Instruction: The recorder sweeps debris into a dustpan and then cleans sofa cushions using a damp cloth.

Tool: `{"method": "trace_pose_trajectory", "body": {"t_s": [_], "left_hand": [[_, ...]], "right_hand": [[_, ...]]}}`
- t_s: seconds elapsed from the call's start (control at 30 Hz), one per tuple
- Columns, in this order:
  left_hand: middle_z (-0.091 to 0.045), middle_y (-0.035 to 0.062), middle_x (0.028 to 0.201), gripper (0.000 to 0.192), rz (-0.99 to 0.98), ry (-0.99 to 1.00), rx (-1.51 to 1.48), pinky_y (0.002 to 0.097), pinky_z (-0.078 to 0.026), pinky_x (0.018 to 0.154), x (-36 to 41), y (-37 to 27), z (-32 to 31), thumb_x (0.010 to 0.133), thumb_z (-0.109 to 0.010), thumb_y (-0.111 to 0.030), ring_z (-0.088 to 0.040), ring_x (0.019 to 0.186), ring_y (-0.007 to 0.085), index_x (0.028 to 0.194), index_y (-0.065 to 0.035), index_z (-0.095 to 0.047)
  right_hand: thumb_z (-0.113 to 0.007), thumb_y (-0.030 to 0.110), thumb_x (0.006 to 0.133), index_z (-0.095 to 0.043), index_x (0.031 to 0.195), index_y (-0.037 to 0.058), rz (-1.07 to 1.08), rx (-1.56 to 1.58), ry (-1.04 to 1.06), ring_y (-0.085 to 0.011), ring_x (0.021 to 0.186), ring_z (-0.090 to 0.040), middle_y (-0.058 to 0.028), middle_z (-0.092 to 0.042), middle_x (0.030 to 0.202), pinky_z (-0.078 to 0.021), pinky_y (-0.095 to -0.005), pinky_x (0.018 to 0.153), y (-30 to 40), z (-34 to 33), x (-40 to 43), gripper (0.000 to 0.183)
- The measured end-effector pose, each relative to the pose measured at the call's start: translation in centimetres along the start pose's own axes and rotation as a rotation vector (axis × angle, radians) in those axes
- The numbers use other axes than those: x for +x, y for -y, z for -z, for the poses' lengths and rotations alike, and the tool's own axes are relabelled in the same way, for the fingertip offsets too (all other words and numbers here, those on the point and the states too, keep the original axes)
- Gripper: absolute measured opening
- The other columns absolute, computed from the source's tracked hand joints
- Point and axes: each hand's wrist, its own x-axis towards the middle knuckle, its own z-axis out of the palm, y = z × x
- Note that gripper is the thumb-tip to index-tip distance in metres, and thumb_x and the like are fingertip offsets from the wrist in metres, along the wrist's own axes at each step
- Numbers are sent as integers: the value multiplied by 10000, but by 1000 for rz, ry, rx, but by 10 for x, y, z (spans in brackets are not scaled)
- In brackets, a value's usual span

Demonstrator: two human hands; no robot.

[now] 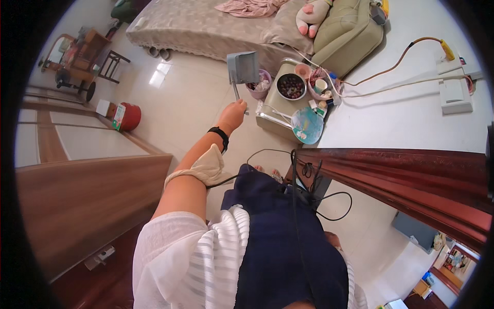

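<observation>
My left hand (232, 114) is stretched out ahead, wrapped around the handle of a grey dustpan (244, 67). The dustpan is held up over the tiled floor, at the far end of its handle, beside a pink basket (259, 88) that it partly covers. A black band is on that wrist, and pale cloth is looped around the forearm. My right hand is not in view; only a small patch of skin shows at the right side of the dark blue apron (276, 239).
A small cabinet (277, 114) bears a bowl of dark fruit (291, 87), a round fan (307, 125) and other items. Beyond stands a bed (193, 29). A red bucket (129, 116) is by the left wardrobe (88, 189). Black cables (349, 204) hang near my body, beside a dark red door frame (393, 177).
</observation>
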Motion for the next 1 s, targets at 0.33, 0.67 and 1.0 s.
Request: {"method": "trace_pose_trajectory", "body": {"t_s": [0.33,0.67,1.0], "left_hand": [[-590,192,886,105,-490,214,431,383,-529,594,-13,-16,-30,756,-583,-113,-610,714,293,787,-12,-582],[-617,189,768,138,-680,403,528,359,-512,591,-14,-18,-39,753,-551,-120,-620,683,304,767,0,-617],[-624,201,806,145,-621,286,467,370,-524,583,-11,-14,-43,754,-553,-96,-627,688,318,787,21,-632]], "right_hand": [[-609,217,818,-657,1070,-20,-431,474,1,-197,932,-631,-141,-683,987,-473,-279,831,83,-5,-30,349],[-555,207,860,-650,1070,-28,-410,382,-26,-216,954,-639,-150,-684,999,-474,-293,840,89,-29,-38,329],[-584,222,829,-628,1099,-48,54,40,2,-209,972,-623,-164,-669,1035,-468,-288,847,9,-53,-18,384]]}}
